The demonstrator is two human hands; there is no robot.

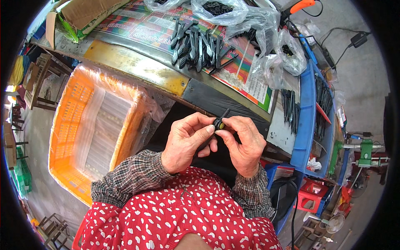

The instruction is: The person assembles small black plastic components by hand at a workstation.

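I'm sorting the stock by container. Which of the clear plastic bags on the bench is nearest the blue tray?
The clear bag at the bench's right end, with dark parts inside. It lies against the blue tray; the other bags sit farther left along the back.

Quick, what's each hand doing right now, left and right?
Left hand: closed on the black plastic part, gripping it.
Right hand: fingertips pinched on the same part, at its small yellow piece.

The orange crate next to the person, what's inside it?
The orange crate is lined with a clear plastic sheet. Through it, rows of pale, thin pieces show faintly. The wrinkled plastic blurs them, so what they are cannot be told.
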